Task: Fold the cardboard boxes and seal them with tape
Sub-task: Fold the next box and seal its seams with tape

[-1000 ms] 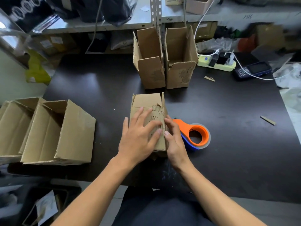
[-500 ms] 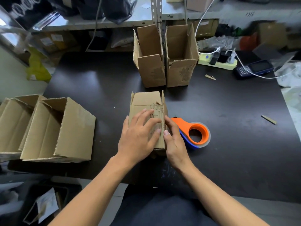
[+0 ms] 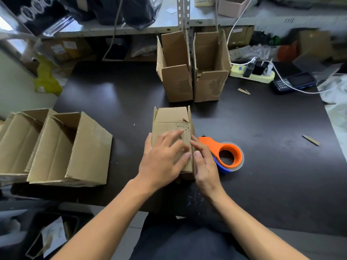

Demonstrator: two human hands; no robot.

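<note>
Cardboard covers the dark table (image 3: 262, 175): a small brown corrugated box (image 3: 171, 120) lies near centre, flaps folded shut. Left hand (image 3: 162, 159) presses flat on top, fingers spread; right hand (image 3: 203, 162), fingers straight, pushes the side flap. Folding looks nearly done; next, the right hand should grab the orange-handled tape dispenser (image 3: 225, 154) just right.

A dark, glossy worktop (image 3: 262, 166) fills the middle of the view and catches soft patches of reflected light. Behind it runs a grey metal shelf (image 3: 131, 29) on a perforated upright post (image 3: 183, 14), crowded with bags and packages. A pale wall (image 3: 13, 87) stands at the left. Light floor tiles (image 3: 135, 222) show below the worktop's near edge.
</note>
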